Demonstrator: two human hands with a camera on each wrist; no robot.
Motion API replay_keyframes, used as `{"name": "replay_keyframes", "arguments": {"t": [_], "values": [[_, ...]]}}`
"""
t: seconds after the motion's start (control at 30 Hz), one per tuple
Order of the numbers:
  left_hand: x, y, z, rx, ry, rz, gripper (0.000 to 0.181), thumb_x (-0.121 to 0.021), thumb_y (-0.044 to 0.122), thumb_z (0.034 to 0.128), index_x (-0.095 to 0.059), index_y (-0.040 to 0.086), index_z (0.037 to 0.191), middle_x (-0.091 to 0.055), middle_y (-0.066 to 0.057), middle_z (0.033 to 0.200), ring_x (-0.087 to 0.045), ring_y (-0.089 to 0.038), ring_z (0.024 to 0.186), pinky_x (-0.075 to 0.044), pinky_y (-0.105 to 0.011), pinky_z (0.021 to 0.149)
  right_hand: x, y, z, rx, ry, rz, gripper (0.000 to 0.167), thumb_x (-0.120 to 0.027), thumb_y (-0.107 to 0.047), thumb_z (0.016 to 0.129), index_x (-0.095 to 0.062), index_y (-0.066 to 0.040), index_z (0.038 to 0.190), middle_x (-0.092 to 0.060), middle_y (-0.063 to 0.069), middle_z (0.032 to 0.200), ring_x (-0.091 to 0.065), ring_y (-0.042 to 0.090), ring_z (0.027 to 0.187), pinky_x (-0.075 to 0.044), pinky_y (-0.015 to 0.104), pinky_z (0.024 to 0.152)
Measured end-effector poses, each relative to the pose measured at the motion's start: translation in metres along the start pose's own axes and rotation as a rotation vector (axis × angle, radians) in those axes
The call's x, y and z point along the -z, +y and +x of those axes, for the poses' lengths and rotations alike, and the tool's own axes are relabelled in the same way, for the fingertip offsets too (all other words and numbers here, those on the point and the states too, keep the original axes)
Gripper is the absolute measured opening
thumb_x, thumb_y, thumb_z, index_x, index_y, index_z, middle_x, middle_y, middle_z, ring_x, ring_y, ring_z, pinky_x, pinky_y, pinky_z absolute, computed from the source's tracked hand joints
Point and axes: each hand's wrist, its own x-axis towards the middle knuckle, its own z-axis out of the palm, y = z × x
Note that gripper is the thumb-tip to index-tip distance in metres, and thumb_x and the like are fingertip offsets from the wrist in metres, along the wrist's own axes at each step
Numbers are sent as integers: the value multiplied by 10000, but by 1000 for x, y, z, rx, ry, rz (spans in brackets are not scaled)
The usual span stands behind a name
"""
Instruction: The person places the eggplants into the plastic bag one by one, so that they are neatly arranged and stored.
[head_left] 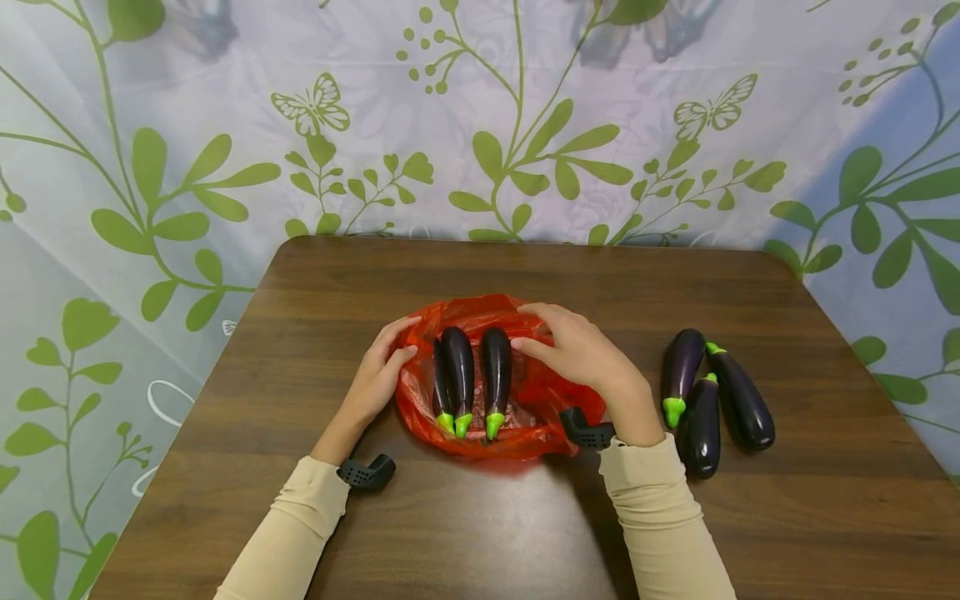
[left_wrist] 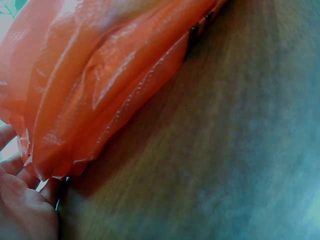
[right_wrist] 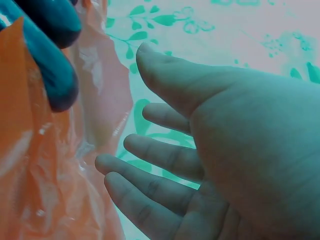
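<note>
Red bag [head_left: 538, 379] lies mouth-up on your table [head_left: 450, 533], likely thin, light and slack; lift by the rim. Your left hand [head_left: 378, 371], fingers loose, touches its left side; your right hand [head_left: 581, 352] is spread wide above its right. Three eggplants [head_left: 459, 367] inside look firm, slippery: grip mid-body.

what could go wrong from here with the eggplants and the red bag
The thin red bag looks slack and crumpled, so its rim might fold in over the three bagged eggplants. Their green stems point toward the bag's near side and might snag or tear the plastic. The three loose eggplants lie close to the right sleeve on the table, so a bump might set one rolling.
</note>
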Motion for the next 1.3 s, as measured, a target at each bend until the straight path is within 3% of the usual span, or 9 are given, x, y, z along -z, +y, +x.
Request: {"name": "replay_keyframes", "arguments": {"t": [1.3], "values": [[1, 1, 0, -14, 2, 9, 433, -508, 107, 1050, -532, 100, 1482, -458, -126, 1558, -415, -318, 1460, -311, -534, 1228, 39, 13, -29, -134, 29, 81, 574, -641, -333, 1022, -463, -109, 1520, -535, 163, 1508, -577, 377, 1317, -495, 596, 1050]]}}
